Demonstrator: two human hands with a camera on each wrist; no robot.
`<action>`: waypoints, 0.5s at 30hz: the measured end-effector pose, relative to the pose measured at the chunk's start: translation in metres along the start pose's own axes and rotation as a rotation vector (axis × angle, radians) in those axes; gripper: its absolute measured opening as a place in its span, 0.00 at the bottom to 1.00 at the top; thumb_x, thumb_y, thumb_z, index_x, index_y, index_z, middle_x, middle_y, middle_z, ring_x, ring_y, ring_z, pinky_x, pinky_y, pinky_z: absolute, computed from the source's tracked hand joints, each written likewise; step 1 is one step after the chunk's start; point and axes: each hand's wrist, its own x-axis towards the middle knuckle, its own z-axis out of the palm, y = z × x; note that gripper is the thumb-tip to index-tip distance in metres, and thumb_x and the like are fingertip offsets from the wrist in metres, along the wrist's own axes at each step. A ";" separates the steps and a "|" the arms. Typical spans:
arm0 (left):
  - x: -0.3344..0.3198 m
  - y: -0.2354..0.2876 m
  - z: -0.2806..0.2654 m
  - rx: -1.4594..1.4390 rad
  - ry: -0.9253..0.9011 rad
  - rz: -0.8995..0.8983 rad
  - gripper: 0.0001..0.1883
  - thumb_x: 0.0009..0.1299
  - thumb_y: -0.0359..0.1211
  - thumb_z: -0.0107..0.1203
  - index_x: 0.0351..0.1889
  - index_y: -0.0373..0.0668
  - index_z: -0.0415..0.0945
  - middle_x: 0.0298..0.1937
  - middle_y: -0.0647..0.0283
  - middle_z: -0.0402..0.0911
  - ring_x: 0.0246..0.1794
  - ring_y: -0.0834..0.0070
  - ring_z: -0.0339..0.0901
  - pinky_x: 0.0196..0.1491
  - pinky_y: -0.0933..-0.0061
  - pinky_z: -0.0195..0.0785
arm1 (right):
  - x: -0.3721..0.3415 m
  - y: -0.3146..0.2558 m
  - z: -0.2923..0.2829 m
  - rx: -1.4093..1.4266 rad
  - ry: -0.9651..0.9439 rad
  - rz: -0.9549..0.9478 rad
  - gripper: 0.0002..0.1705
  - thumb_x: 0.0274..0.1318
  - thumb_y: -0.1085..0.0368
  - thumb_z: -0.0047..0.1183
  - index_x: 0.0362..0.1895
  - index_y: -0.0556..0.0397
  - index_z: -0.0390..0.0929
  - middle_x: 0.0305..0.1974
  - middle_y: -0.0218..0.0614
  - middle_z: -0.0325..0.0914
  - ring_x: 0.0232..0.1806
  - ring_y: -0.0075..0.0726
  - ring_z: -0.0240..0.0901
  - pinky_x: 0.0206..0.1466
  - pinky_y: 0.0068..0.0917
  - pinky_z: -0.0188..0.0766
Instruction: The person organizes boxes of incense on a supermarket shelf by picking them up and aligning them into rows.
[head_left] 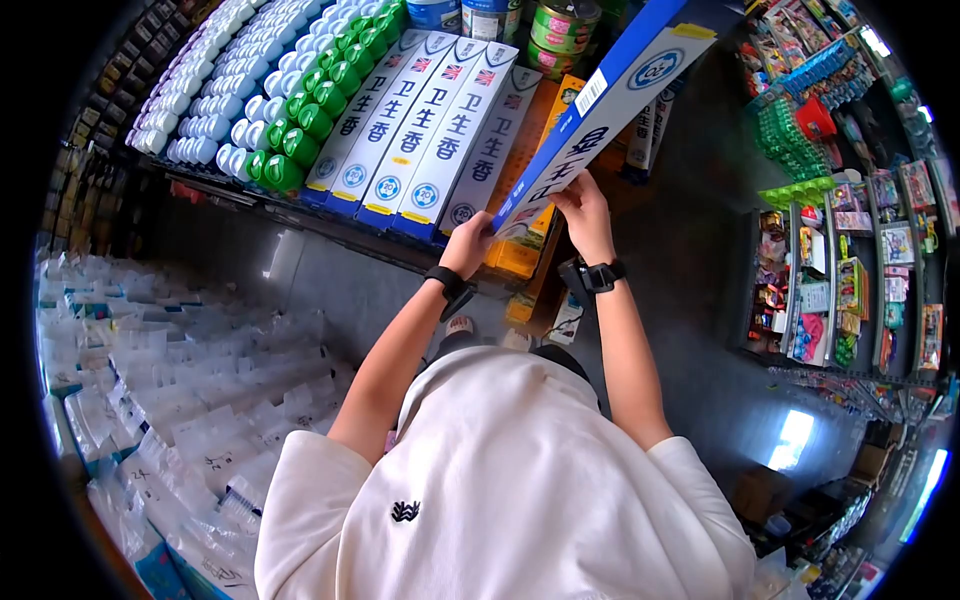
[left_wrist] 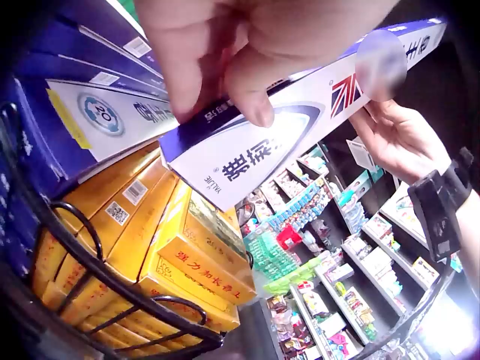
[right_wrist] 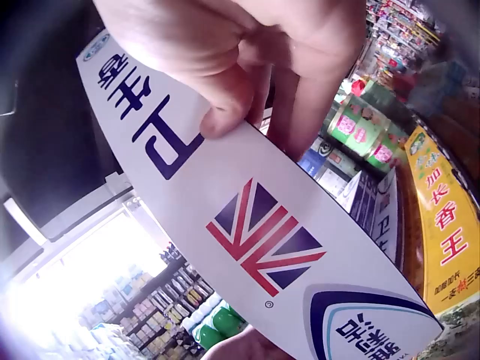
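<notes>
Both hands hold a long white and blue incense box, tilted up to the right, printed with large Chinese characters and a British flag. My left hand grips its lower end; in the left wrist view the thumb lies on the white face. Farther up the box, my right hand pinches its edge, with the thumb on the printed face in the right wrist view. Left of the hands, several matching incense boxes lean in a row. Yellow boxes sit below the left hand in a black wire rack.
Green-capped bottles and white-capped bottles stand in rows at the back left. Cans are stacked behind the boxes. Clear plastic-wrapped packs cover the left side. Stocked shelves stand across the aisle at right.
</notes>
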 end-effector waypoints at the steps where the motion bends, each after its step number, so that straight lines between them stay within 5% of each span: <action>1: -0.002 0.000 -0.001 -0.008 -0.006 -0.024 0.13 0.58 0.16 0.53 0.39 0.35 0.66 0.33 0.53 0.77 0.36 0.65 0.76 0.39 0.73 0.68 | 0.003 0.002 0.002 0.015 -0.018 0.007 0.16 0.54 0.82 0.47 0.47 0.57 0.67 0.43 0.33 0.75 0.46 0.28 0.73 0.51 0.23 0.67; 2: -0.004 0.000 -0.002 -0.016 -0.011 -0.047 0.13 0.58 0.16 0.52 0.39 0.35 0.66 0.34 0.53 0.77 0.36 0.65 0.76 0.39 0.73 0.68 | 0.006 0.008 0.002 0.068 -0.074 0.028 0.21 0.55 0.81 0.44 0.54 0.56 0.65 0.46 0.34 0.74 0.49 0.27 0.71 0.54 0.23 0.66; 15: -0.027 -0.037 0.020 0.060 0.226 0.054 0.21 0.57 0.13 0.48 0.49 0.38 0.64 0.36 0.50 0.75 0.36 0.56 0.76 0.37 0.72 0.69 | 0.029 -0.001 0.038 0.044 -0.413 0.145 0.17 0.57 0.77 0.47 0.51 0.54 0.67 0.50 0.35 0.72 0.54 0.31 0.68 0.60 0.27 0.63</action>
